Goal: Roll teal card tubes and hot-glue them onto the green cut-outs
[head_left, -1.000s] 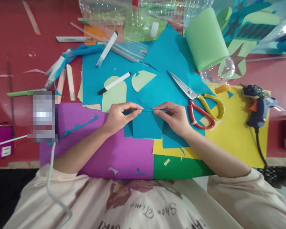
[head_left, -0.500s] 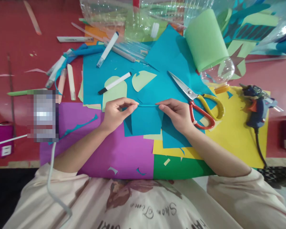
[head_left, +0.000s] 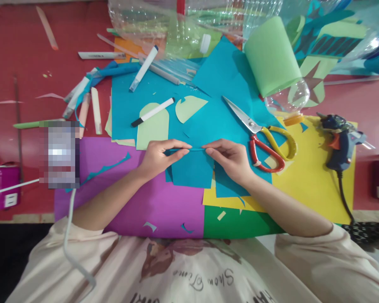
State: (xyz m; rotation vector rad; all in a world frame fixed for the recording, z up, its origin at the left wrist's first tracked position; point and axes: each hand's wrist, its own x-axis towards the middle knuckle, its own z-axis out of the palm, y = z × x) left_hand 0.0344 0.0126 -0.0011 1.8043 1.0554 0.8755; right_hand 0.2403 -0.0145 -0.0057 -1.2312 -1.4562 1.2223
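Note:
A small piece of blue paper (head_left: 192, 170) hangs between my two hands, its upper edge showing as a narrow folded strip. My left hand (head_left: 166, 155) pinches that edge between thumb and fingers on the left. On the right, my right hand (head_left: 229, 158) pinches the same edge, the fingertips of both hands close together. Scissors (head_left: 255, 128) with a red and a yellow handle lie just beyond my right hand, blades apart. Past my left hand rest a marker (head_left: 153, 112) with a black cap and a pale green paper cutout (head_left: 151, 130). Another green cutout (head_left: 189, 107) lies nearby.
A glue gun (head_left: 339, 145) lies on yellow paper (head_left: 309, 181) at right. A green-wrapped plastic bottle (head_left: 273, 59) stands behind the scissors. Purple paper (head_left: 139, 202) covers the near left, beside a blurred-out device (head_left: 62, 155) with a cable. Clear plastic bottles (head_left: 145, 25) lie at the back.
Both hands have come slightly nearer to me, and their fingertips have drawn closer together along the blue paper's edge. The view has shifted a little.

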